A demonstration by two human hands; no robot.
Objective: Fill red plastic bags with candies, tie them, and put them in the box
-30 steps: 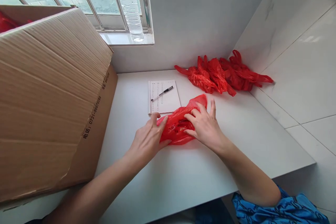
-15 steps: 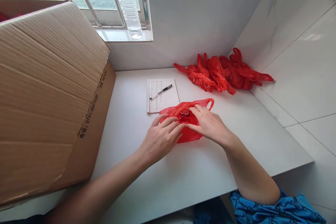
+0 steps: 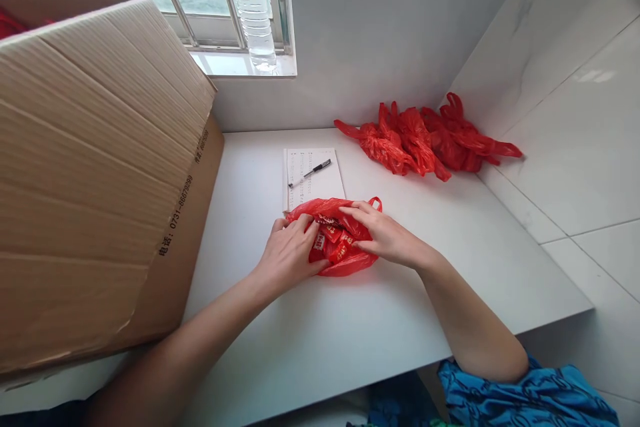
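A: Item one, far left?
B: Cardboard box (image 3: pixel 90 180), one, large; it is standing at the left of the white table (image 3: pixel 300 347), showing printed characters down its edge.
A: Next, rightward?
B: Plastic bottle (image 3: pixel 256 27), clear, one; it is standing upright on the far windowsill (image 3: pixel 225 65).
A: Left hand (image 3: pixel 287 253)?
B: Half open, palm down—the thumb is sitting well apart from the fingers, and both are touching the left end of the open red bag (image 3: pixel 350 269). Whether the tips are pinching any film, I cannot tell.
A: Behind the bag?
B: Notebook (image 3: pixel 327 192), one, lying just on its far side; a pen (image 3: pixel 317 168) is resting aslant on the page.
A: And the bag itself?
B: It is lying directly between the two hands, its long axis running left to right, its mouth gaping upward over red packets (image 3: pixel 343 247). Neither hand is being nearer—both are touching it.
A: Right hand (image 3: pixel 387 237)?
B: Partly open; its fingers are reaching over the bag's right end, thumb apart below. No packet is visibly being held.
A: Last, far right?
B: Bunched red bags (image 3: pixel 415 147), several, lying against the far wall.
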